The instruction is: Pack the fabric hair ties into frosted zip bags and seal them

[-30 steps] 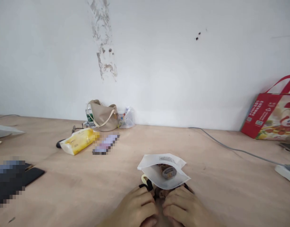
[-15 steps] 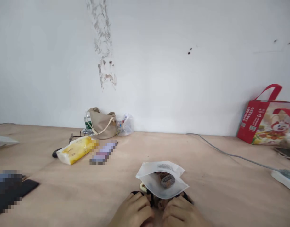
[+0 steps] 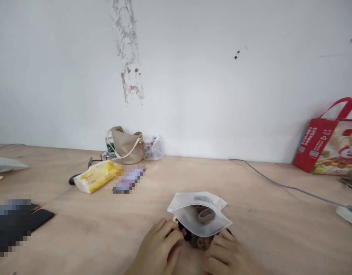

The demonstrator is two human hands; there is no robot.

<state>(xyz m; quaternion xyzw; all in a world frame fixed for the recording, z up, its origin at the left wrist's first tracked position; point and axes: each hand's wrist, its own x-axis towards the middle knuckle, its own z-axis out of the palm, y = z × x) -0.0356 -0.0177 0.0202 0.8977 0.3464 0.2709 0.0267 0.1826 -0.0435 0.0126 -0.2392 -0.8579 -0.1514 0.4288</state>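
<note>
A frosted white zip bag (image 3: pixel 203 230) lies on the table with its mouth gaping toward me. Inside it I see brown and grey hair ties (image 3: pixel 206 216). Just in front of the bag is a pile of dark and brown hair ties (image 3: pixel 200 242), partly covered by the bag and my hands. My left hand (image 3: pixel 160 246) is at the pile's left side, fingers bent in against the ties. On the other side my right hand (image 3: pixel 226 252) has its fingers curled down, a bit of black band showing at them. Both sets of fingertips are mostly hidden.
Farther left lie a yellow tissue pack (image 3: pixel 99 176), a blurred-out phone (image 3: pixel 130 180) and a black flat object (image 3: pixel 35 225). A beige handbag (image 3: pixel 128 147) stands by the wall, beside a clear plastic bag (image 3: pixel 156 148). On the right are a red shopping bag (image 3: pixel 316 143) and a grey cable (image 3: pixel 267 179).
My left hand has shifted up and its fingers have moved to the pile's left edge. More of the brown hair ties shows between my hands. The whole view has tilted slightly.
</note>
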